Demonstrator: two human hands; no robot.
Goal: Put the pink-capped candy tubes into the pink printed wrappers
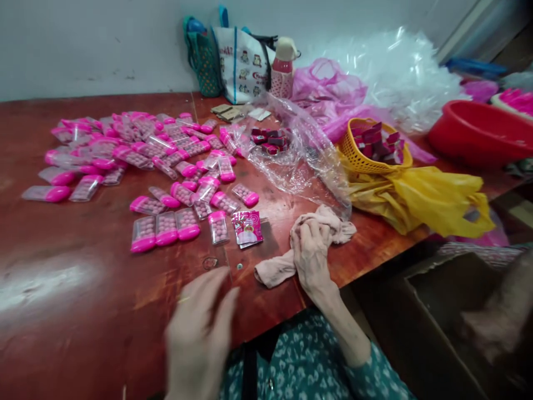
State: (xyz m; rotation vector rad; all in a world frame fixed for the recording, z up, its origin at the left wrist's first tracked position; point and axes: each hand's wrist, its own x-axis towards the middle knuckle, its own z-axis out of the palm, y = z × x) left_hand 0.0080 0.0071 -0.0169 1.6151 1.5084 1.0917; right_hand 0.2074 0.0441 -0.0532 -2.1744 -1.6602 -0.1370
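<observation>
Pink-capped clear packs (166, 226) full of small balls lie heaped on my left, a few lined up nearer me. A crumpled clear bag (302, 161) holds dark pink packets, as does the yellow basket (375, 150). My right hand (312, 253) presses on a pale cloth (278, 269), fingers curled over it. My left hand (200, 333), blurred and empty, hovers with fingers loosely spread over the glossy red-brown table (83, 333), against a pale wall (104, 44).

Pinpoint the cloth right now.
Head view, just right of centre: the cloth is bunched under the right hand, right of the pink sachet.
</observation>
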